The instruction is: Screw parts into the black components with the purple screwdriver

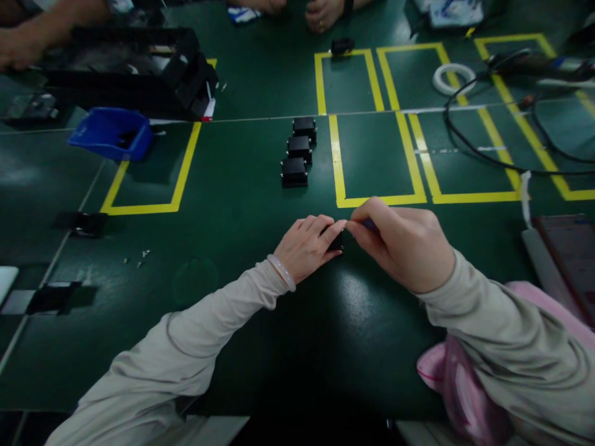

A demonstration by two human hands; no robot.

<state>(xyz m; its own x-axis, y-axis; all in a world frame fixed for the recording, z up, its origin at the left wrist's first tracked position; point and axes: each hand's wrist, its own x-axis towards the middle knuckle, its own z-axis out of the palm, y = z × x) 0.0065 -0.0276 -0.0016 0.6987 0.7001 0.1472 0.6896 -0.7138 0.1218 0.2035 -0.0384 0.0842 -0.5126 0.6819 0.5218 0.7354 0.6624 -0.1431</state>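
My left hand (pixel 307 244) is closed over a small black box (pixel 337 241) and steadies it on the green table. Most of that box lies hidden under my fingers. At its upper right edge, my right hand (pixel 395 238) is pinched shut, the fingertips meeting my left fingers; whatever they hold is too small or hidden to name. Beyond my hands stand three similar black boxes in a slanting row: a near one (pixel 294 171), a middle one (pixel 299 148) and a far one (pixel 304 128). Small silver studs show at their sides.
Several tiny screws (pixel 139 260) lie at left, near a black part (pixel 88 224). A blue bin (pixel 111 133) stands before a large black case (pixel 130 74). At right are a cable (pixel 483 152), a white ring (pixel 454 79) and a phone-like slab (pixel 569 260). Other people's hands (pixel 324 13) are across the table.
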